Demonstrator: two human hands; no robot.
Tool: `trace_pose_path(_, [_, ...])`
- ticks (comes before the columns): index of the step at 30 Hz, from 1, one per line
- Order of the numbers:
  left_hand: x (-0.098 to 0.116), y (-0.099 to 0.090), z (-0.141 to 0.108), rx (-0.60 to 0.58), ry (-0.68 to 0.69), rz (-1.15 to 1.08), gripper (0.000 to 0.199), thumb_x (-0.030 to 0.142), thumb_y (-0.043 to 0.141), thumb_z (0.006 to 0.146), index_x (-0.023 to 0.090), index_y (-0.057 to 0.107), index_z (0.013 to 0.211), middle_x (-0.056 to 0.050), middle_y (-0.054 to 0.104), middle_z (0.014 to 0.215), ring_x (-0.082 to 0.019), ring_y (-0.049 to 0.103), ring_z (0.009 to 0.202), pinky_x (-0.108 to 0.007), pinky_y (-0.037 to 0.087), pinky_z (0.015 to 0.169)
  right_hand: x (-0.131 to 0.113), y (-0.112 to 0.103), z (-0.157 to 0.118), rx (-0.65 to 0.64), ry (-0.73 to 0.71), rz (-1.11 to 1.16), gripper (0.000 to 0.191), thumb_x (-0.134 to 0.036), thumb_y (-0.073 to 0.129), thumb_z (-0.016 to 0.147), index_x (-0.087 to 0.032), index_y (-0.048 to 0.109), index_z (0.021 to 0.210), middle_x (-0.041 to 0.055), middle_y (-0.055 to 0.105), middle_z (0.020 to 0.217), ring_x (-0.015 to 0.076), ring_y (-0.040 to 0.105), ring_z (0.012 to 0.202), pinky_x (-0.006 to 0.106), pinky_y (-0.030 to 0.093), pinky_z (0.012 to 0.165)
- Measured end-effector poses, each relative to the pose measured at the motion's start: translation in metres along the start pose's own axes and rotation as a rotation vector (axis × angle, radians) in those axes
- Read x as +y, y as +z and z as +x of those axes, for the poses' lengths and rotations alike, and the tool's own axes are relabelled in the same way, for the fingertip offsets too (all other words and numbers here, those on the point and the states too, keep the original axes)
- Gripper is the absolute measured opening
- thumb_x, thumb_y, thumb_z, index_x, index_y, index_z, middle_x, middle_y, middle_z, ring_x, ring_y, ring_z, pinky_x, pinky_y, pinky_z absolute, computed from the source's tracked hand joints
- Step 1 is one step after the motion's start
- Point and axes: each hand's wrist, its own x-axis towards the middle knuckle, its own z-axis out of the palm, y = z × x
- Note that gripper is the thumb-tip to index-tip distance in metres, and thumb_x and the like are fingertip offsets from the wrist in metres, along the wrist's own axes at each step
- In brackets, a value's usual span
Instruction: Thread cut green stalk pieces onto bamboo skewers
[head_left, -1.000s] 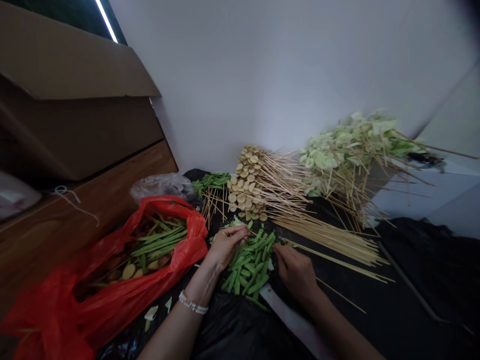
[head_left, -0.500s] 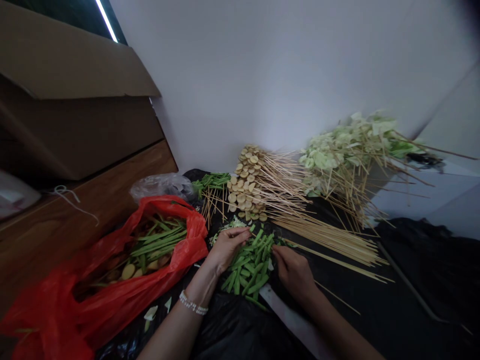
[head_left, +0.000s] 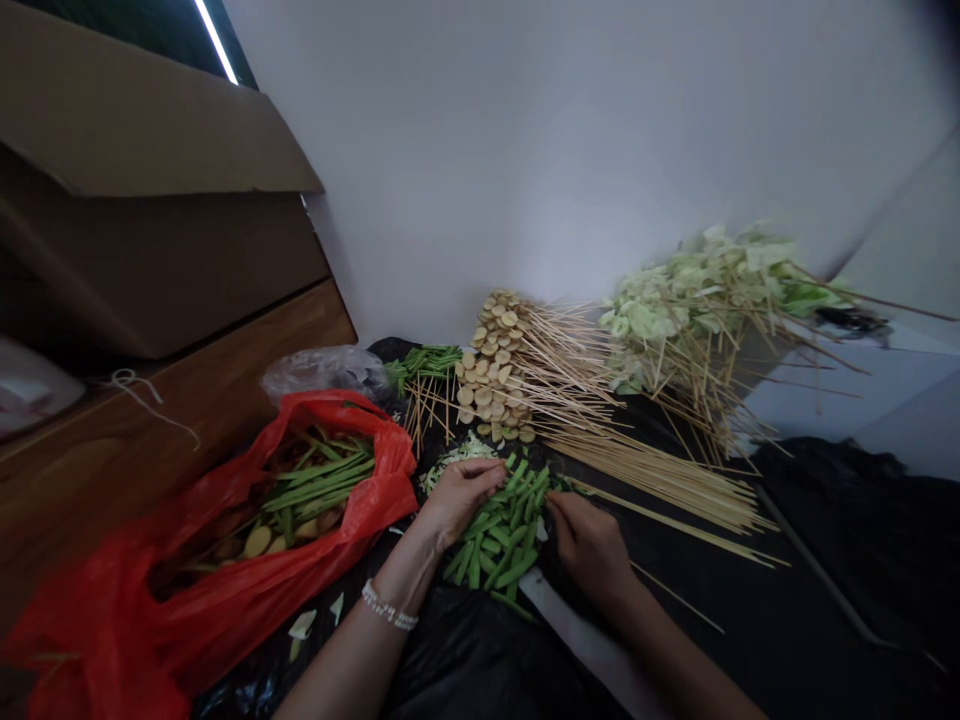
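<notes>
Over a heap of cut green bean pieces [head_left: 495,545], my left hand [head_left: 459,500] has its thumb and fingers pinched together. A bit of green bean shows at those fingertips, mostly hidden. My right hand [head_left: 592,545] is closed at the heap's right side, its fingers round a thin wooden skewer [head_left: 679,597] whose long end sticks out behind the hand to the lower right. A gap lies between the two hands. Beneath the right forearm a wide pale blade-like strip [head_left: 574,630] points toward the beans.
At left lies a red plastic bag [head_left: 225,620] with beans and potato slices. Skewered potato slices [head_left: 491,385], skewered green beans [head_left: 427,362] and skewered cabbage [head_left: 697,280] lie by the wall. Loose skewers [head_left: 667,480] are right of centre. A cardboard box [head_left: 165,250] stands at back left.
The hands keep nearly the same places and grips. The whole view has shifted very slightly.
</notes>
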Motion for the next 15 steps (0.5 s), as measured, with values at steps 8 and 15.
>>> trace_pose_path(8, [-0.0028,0.0006,0.0003,0.0,-0.003,0.015,0.035,0.029,0.089,0.047,0.013,0.076,0.074,-0.002,0.066,0.063,-0.008,0.053,0.057,-0.022,0.038,0.06,-0.0022,-0.0012,0.0,-0.04,0.046,0.02,0.023,-0.017,0.04,0.093,-0.018,0.062,0.098,0.0057,0.071,0.088,0.0152,0.067,0.079,0.023,0.05,0.073])
trace_pose_path(15, [-0.007,-0.0015,0.0028,-0.006,0.013,0.055,0.032,0.03,0.088,0.049,0.013,0.076,0.073,-0.002,0.066,0.064,-0.008,0.051,0.057,-0.022,0.037,0.059,-0.0003,0.0008,-0.0017,-0.012,0.002,-0.009,0.023,-0.016,0.041,0.093,-0.018,0.064,0.097,0.0067,0.07,0.087,0.0151,0.067,0.079,0.024,0.05,0.075])
